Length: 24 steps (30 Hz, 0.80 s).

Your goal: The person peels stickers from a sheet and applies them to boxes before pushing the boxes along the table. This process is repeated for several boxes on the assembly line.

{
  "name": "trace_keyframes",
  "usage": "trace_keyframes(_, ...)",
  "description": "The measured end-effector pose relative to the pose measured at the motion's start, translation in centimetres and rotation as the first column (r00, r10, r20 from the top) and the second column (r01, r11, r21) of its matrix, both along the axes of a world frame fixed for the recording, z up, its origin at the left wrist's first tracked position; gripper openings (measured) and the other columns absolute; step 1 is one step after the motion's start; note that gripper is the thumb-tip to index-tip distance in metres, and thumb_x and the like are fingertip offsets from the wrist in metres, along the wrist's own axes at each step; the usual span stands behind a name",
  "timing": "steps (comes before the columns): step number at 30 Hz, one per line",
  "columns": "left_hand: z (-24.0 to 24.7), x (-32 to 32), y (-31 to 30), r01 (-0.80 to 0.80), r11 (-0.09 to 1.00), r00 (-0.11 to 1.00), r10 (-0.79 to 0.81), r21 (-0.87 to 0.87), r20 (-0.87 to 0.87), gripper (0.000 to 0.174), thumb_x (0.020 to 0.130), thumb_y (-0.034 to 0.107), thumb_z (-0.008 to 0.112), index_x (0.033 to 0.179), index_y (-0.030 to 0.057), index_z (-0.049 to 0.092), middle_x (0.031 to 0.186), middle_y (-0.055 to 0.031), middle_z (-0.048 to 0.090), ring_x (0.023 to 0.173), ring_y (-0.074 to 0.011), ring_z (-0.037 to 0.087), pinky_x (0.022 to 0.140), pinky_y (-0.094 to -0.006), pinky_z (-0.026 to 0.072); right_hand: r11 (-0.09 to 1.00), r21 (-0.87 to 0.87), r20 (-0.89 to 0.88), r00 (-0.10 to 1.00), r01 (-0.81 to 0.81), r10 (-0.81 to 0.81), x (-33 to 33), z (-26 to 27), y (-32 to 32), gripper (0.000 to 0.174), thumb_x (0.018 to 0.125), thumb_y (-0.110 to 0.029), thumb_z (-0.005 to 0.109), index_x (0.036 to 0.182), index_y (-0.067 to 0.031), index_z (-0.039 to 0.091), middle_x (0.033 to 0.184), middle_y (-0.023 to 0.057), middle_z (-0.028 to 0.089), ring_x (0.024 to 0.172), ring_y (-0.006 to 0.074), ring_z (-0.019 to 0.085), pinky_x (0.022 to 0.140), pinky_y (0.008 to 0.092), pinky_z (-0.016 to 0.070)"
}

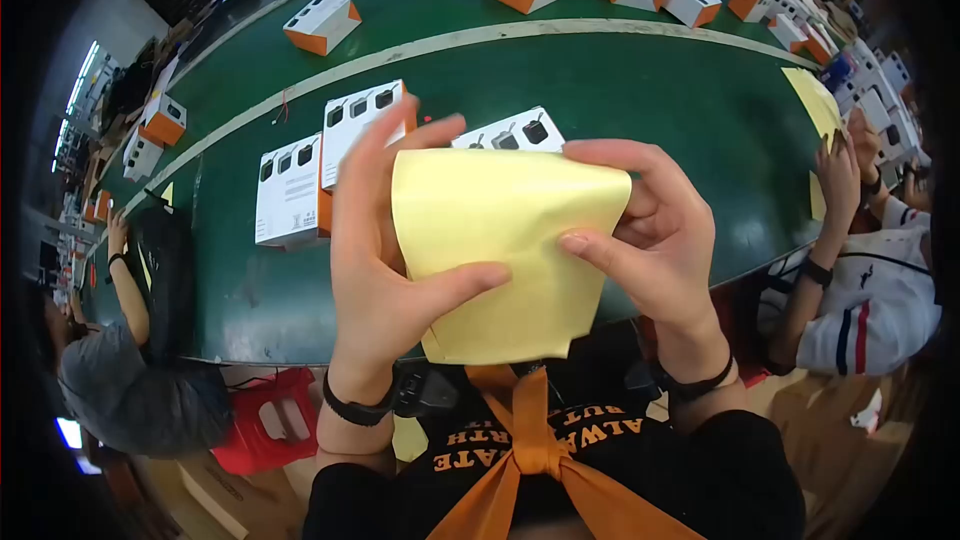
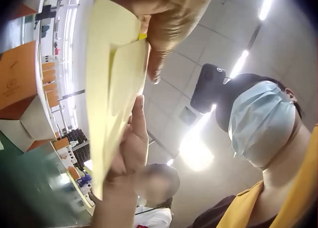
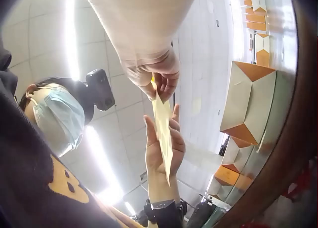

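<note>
A folded sheet of yellow paper (image 1: 510,220) is held up in front of the chest, above the near table edge. My right hand (image 1: 655,230) pinches its right side, thumb on the near face and index finger along the top edge. On the other side, my left hand (image 1: 375,260) is spread around the left edge, its thumb lying straight over the near face and its fingers extended upward, slightly blurred. Seen edge-on in the left wrist view, the folded paper (image 2: 112,79) shows overlapping layers. In the right wrist view, the right hand (image 3: 156,74) grips one end.
White-and-orange printed boxes (image 1: 288,190) stand on the green table (image 1: 640,80) just beyond the hands, and more stand farther back. A black bag (image 1: 160,250) lies at the left. People sit on both sides; one at the right handles yellow paper (image 1: 812,105). A red stool (image 1: 270,425) is below.
</note>
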<state>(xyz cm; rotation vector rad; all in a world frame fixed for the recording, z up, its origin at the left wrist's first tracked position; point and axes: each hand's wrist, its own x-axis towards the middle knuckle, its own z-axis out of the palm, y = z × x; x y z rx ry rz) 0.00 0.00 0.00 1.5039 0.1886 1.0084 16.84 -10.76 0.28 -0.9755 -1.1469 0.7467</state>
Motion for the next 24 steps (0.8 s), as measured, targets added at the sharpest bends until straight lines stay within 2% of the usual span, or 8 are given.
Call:
trace_keyframes(2,0.3,-0.5,-0.2,-0.160,0.984,0.958,0.174,0.078,-0.226,0.063,0.063,0.004,0.082,0.118,-0.0005,0.052,0.123,-0.0160,0.050,0.112,-0.0231,0.054,0.087,-0.0298,0.0506,0.999,-0.037,-0.017,1.000,0.011,-0.012,-0.1,0.0,-0.1,0.034,0.084,0.002,0.064,0.115,0.0041,0.052,0.108,0.0132,0.062,0.095,0.0125,0.063,0.069,0.0200,0.0522)
trace_keyframes(3,-0.1,0.0,-0.4,-0.157,0.985,0.962,0.167,0.066,-0.215,0.063,0.063,0.004,0.082,0.118,-0.0005,0.052,0.123,-0.0160,0.050,0.112,-0.0231,0.054,0.087,-0.0298,0.0506,0.999,-0.048,-0.004,1.000,0.016,-0.016,0.4,-0.1,-0.6,0.034,0.084,0.002,0.064,0.115,0.0041,0.052,0.108,0.0132,0.062,0.095,0.0125,0.063,0.069,0.0200,0.0522)
trace_keyframes(5,-0.5,0.0,0.2,-0.205,0.956,0.939,0.253,0.210,-0.235,0.034,0.066,0.002,0.080,0.093,-0.0013,0.061,0.119,-0.0150,0.051,0.100,-0.0186,0.059,0.079,-0.0282,0.0511,0.994,-0.030,0.126,0.987,0.108,-0.104,0.4,-0.5,-0.6,0.022,0.082,0.000,0.067,0.103,0.0044,0.060,0.100,0.0105,0.065,0.089,0.0112,0.064,0.066,0.0206,0.0520)
trace_keyframes(6,-0.1,0.6,-0.2,-0.191,0.980,0.969,0.198,0.062,-0.146,0.020,0.069,-0.001,0.076,0.082,-0.0006,0.061,0.113,-0.0152,0.056,0.087,-0.0152,0.061,0.075,-0.0270,0.0500,0.994,-0.028,0.120,0.987,0.109,-0.105,0.4,-0.6,-0.3,0.022,0.082,0.000,0.067,0.103,0.0044,0.060,0.100,0.0105,0.065,0.089,0.0112,0.064,0.066,0.0206,0.0520)
trace_keyframes(11,-0.2,-0.3,0.2,0.012,1.000,0.989,-0.010,0.010,-0.147,0.015,0.074,-0.002,0.070,0.086,-0.0017,0.061,0.104,-0.0173,0.063,0.091,-0.0187,0.063,0.079,-0.0280,0.0502,0.968,0.172,0.218,0.951,0.183,-0.218,0.7,-1.0,0.3,0.015,0.080,-0.005,0.070,0.091,0.0029,0.064,0.083,0.0063,0.066,0.073,0.0107,0.063,0.062,0.0219,0.0501)
trace_keyframes(14,2.3,1.2,-1.9,0.122,0.878,0.991,-0.135,-0.463,0.006,0.024,0.079,0.002,0.066,0.101,-0.0079,0.064,0.103,-0.0189,0.066,0.090,-0.0200,0.064,0.079,-0.0270,0.0508,0.979,0.134,0.178,0.968,0.155,-0.178,0.5,-0.9,0.0,0.013,0.081,-0.005,0.069,0.089,0.0029,0.064,0.082,0.0064,0.066,0.072,0.0099,0.062,0.063,0.0215,0.0487)
trace_keyframes(18,1.8,-0.6,-1.5,-0.020,0.991,0.950,-0.023,-0.134,-0.310,0.025,0.079,-0.001,0.063,0.103,-0.0053,0.066,0.095,-0.0154,0.069,0.082,-0.0164,0.066,0.074,-0.0249,0.0515,0.985,0.134,0.069,0.991,0.107,-0.117,0.1,-0.8,0.3,0.010,0.083,-0.005,0.067,0.087,0.0033,0.064,0.080,0.0053,0.065,0.071,0.0085,0.061,0.061,0.0209,0.0473)
trace_keyframes(24,1.9,0.4,-1.9,-0.036,0.999,0.955,0.022,-0.041,-0.295,0.022,0.080,0.001,0.064,0.102,-0.0007,0.069,0.087,-0.0104,0.070,0.074,-0.0124,0.065,0.068,-0.0217,0.0502,0.980,0.193,0.303,0.946,0.052,-0.110,1.4,-0.5,0.3,0.010,0.082,-0.003,0.065,0.090,0.0026,0.063,0.084,0.0089,0.063,0.071,0.0158,0.061,0.062,0.0247,0.0465)
